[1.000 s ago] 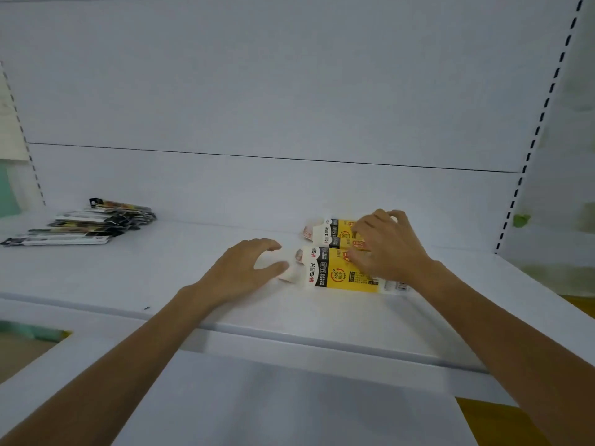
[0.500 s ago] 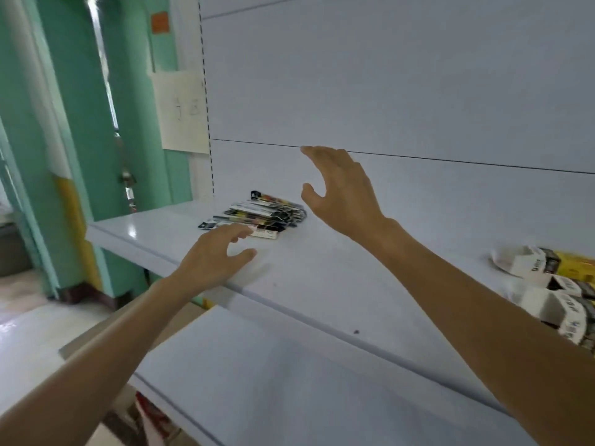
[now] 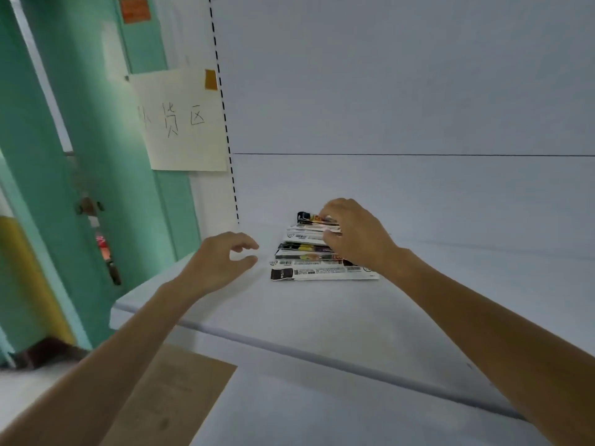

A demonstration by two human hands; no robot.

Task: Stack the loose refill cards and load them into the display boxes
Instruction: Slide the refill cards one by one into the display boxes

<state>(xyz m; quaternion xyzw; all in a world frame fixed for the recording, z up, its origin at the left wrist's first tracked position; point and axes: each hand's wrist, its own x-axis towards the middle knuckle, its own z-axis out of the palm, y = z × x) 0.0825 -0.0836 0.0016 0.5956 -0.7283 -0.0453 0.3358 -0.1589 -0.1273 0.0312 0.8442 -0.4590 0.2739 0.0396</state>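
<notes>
The right hand (image 3: 354, 243) curls fingers and thumb around the far end of the fanned refill cards (image 3: 322, 272) at frame centre, the left hand (image 3: 222, 262) loosely curled and empty just beside them, so stacking seems barely begun, no display boxes in view, bare shelf (image 3: 322, 313) running forward to its front edge and rightward.

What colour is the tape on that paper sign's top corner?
Mustard-brown tape, on the cream paper sign; the head view shows it.
</notes>
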